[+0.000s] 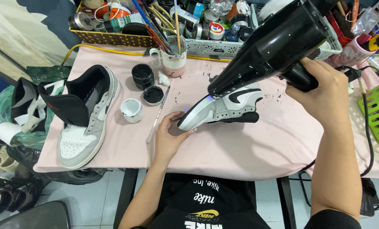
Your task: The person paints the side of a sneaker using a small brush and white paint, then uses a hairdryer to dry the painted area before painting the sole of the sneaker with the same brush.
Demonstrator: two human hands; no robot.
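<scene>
Pink cloth [249,148] covering the worktable is getting crowded. Right hand [325,91] is wrapped tight around a black hair dryer [274,46], blasting the sneaker [223,108] mid-table, while the left hand [169,135] is steadying its toe with loosely spread fingers. I'm thinking heat that close could scorch it, or the open paint jar [132,110] nearby gets knocked.

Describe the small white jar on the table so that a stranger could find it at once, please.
On the pink table, look between the big grey and white shoe lying on the left and the thin brush. The white jar stands there, open. Unlike the two black round pieces just behind it, it is white.
</scene>
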